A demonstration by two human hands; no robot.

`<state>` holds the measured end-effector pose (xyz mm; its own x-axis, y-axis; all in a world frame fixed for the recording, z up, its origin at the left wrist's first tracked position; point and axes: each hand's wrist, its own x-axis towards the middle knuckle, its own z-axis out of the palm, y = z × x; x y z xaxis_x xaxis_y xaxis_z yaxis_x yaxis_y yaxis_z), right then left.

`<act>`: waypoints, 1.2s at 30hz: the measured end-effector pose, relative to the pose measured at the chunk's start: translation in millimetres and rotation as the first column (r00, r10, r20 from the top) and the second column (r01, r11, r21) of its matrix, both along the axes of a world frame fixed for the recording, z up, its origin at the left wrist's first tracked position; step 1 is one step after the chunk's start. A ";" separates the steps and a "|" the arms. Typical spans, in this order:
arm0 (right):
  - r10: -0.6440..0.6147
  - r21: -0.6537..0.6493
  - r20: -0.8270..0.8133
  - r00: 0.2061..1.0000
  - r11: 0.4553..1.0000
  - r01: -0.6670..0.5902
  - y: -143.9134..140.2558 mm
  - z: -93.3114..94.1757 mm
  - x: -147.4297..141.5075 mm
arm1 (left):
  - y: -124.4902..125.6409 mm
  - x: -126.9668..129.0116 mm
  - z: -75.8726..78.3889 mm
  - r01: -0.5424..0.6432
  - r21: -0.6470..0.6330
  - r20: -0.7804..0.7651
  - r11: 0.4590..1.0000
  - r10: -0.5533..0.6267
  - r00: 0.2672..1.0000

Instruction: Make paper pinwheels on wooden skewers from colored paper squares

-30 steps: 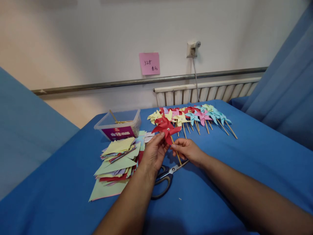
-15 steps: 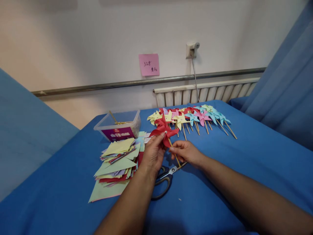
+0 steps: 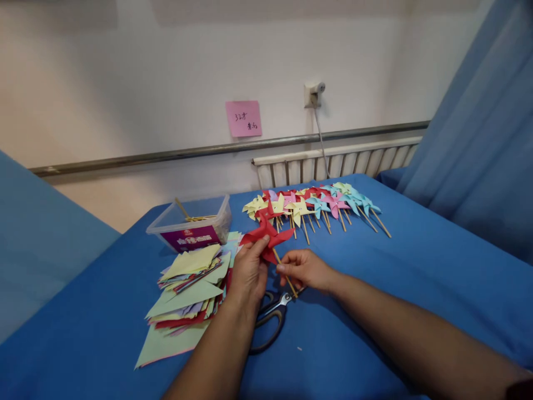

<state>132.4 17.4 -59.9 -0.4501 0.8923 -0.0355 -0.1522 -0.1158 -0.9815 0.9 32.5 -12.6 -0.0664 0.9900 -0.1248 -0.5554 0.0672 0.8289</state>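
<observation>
A red paper pinwheel [image 3: 275, 238] on a thin wooden stick [image 3: 285, 272] is held between my two hands. My left hand [image 3: 250, 266] grips its head, the thumb pressed at the middle of the blades. With thumb and fingers, my right hand [image 3: 306, 269] pinches the stick a little below the head. Under the stick's lower end lie dark-handled scissors [image 3: 272, 316] on the blue cloth, their blades partly hidden by my right hand. Left of my left forearm is a stack of coloured paper sheets [image 3: 187, 300].
Several finished pinwheels [image 3: 320, 205] lie in rows at the back of the blue-covered table [image 3: 353, 355]. A clear plastic box [image 3: 194, 225] with a few sticks stands at the back left. Behind are a radiator [image 3: 341, 161] and a wall rail [image 3: 179, 155]; a blue curtain [image 3: 478, 133] hangs right.
The view has shifted, so the table's things appear slightly lower and further left. Both hands keep their hold on the red pinwheel, with little other change.
</observation>
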 end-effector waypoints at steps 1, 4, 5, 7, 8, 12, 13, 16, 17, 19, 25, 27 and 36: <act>0.008 -0.012 -0.008 1.000 1.000 -0.008 0.7 -0.5 -0.9 | 1.0 -1.3 0.7 -0.001 0.000 -0.009 1.000 0.001 1.000; 0.026 -0.041 -0.016 1.000 0.999 -0.027 2.9 -1.9 -3.4 | 4.3 -4.5 2.8 -0.033 0.015 -0.004 0.999 0.033 0.999; 0.029 -0.042 -0.011 1.000 0.999 -0.029 3.5 -2.6 -4.0 | 5.1 -5.1 3.3 -0.041 0.015 0.001 0.999 0.041 0.999; 0.038 -0.038 0.007 0.999 0.999 -0.038 4.6 -4.2 -5.0 | 6.4 -5.7 3.8 -0.054 0.003 0.011 0.999 0.054 0.998; 0.045 -0.036 0.015 0.999 0.998 -0.044 5.0 -5.0 -5.3 | 6.9 -5.9 4.0 -0.063 -0.005 0.015 0.998 0.063 0.998; 0.061 -0.023 0.023 0.998 0.998 -0.061 5.9 -7.6 -5.2 | 9.3 -7.8 4.3 -0.125 -0.006 0.037 0.992 0.125 0.991; 0.059 -0.017 0.026 0.998 0.998 -0.059 5.9 -8.0 -5.1 | 10.2 -8.6 4.5 -0.140 -0.005 0.038 0.990 0.141 0.989; 0.046 0.011 0.051 0.998 0.999 -0.046 6.0 -9.2 -4.9 | 12.8 -10.8 5.5 -0.192 -0.019 0.035 0.981 0.192 0.981; 0.042 0.023 0.060 0.997 0.999 -0.044 5.9 -9.8 -5.2 | 13.5 -11.3 5.8 -0.206 -0.028 0.037 0.978 0.207 0.978; 0.035 0.044 0.075 0.997 0.998 -0.038 5.7 -11.2 -6.2 | 14.3 -11.4 6.2 -0.223 -0.040 0.044 0.974 0.225 0.973; 0.008 0.079 0.150 0.989 0.997 -0.020 4.5 -14.0 -9.3 | 11.2 -7.8 7.2 -0.186 -0.062 0.029 0.981 0.188 0.982; -0.001 0.110 0.163 0.987 0.994 -0.018 4.0 -13.9 -8.9 | 10.2 -7.2 7.2 -0.150 -0.053 0.032 0.987 0.152 0.988; -0.022 0.164 0.231 0.973 0.986 -0.017 5.6 -15.8 -7.0 | 14.5 -12.0 1.0 -0.126 0.007 0.020 0.992 0.126 0.992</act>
